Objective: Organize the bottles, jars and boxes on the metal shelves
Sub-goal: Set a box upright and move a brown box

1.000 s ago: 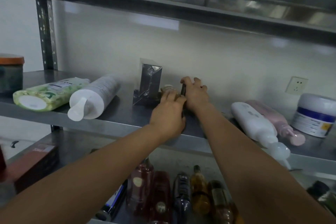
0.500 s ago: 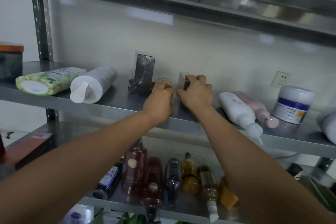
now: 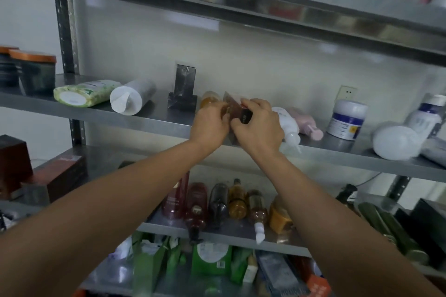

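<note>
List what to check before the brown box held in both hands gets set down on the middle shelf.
1. Grip: ok. The left hand and right hand both hold the brown box.
2. Gap to the amber bottle: cannot tell. The left hand hides it.
3. Room on the right: not ok. The white pump bottle lies close beside the right hand.
4. Dark upright box: ok. It stands apart on the left.
5. Brown box lifted or resting on the shelf: cannot tell. The hands cover its underside.
</note>
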